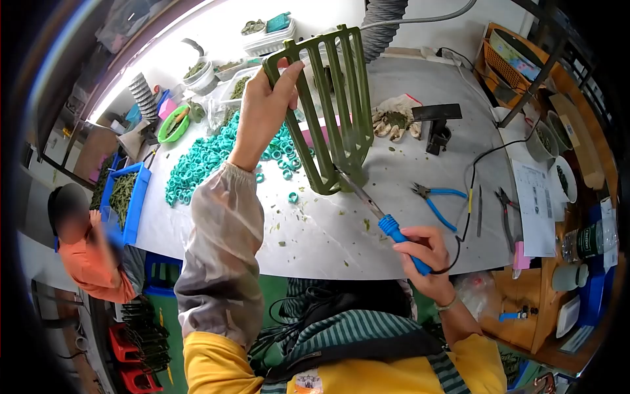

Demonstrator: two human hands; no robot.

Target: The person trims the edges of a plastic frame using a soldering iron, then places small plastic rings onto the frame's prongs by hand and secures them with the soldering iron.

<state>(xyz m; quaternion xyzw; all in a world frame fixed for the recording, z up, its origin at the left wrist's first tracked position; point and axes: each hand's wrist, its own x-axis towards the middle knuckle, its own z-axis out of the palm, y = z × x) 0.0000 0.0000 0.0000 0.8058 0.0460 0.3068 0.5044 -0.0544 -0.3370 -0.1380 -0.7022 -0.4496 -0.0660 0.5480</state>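
Observation:
My left hand (270,105) grips the upper left edge of an olive-green slatted plastic part (328,125) and holds it upright over the table. In my right hand (426,259) is a soldering iron (392,228) with a blue handle and a cord. Its metal shaft points up and left, and the tip reaches the lower slats, where a faint haze hangs. Whether the tip presses into the plastic I cannot tell. Behind the slatted part lies a heap of teal plastic rings (203,161).
Blue-handled cutters (436,202), pliers (505,217) and a glove (396,118) lie to the right, near a black stand (438,125). A flexible duct (384,29) hangs at the back. A person in orange (95,262) sits at left beside a blue crate (131,203).

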